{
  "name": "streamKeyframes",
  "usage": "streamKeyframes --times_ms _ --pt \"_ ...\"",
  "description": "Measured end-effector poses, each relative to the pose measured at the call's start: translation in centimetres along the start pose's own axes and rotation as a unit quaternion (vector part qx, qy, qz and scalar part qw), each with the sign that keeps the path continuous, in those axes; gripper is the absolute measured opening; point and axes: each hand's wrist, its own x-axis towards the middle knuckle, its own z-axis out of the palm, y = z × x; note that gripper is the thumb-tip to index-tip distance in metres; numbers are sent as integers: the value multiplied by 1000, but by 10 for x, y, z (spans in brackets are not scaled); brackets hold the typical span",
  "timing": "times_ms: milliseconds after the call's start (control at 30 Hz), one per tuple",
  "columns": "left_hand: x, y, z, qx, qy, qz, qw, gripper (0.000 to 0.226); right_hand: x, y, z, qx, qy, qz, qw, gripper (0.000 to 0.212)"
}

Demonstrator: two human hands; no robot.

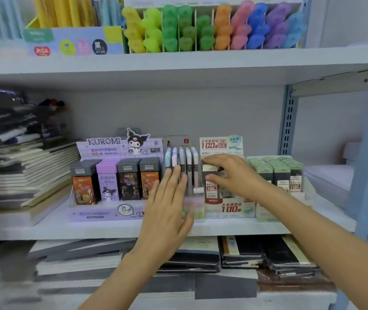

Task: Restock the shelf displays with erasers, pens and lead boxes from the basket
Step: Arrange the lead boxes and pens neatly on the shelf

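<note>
A: Where's the lead box (210, 187)?
B: Upright in the red-and-white tray (230, 210), long axis vertical (label outward) — the right hand (234, 173) pinches its top.
A: And the left hand (167, 211)?
B: Fingers straight, nearly together, before the pastel boxes (181, 157).

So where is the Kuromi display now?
The Kuromi display stands on the middle shelf, left of centre in the head view, between the notebook stack on its left and the pastel rack on its right.

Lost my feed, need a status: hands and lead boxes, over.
Left hand flat against pastel display. Right hand pinching lead box in red-white display. Nothing in the way.
</note>
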Motion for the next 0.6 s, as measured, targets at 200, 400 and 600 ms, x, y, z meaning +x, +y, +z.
streamKeyframes --times_ms 200,400,600 --pt "-12 -30 -15 -14 43 -29 999 66 7 -27 -13 75 70 -13 995 49" --pt "-22 -100 -46 71 84 -122 986 64 50 -101 3 16 17 -135 991 48" --pt "-16 -154 -61 77 44 -132 987 59 89 -135 35 -139 -69 -113 981 24"
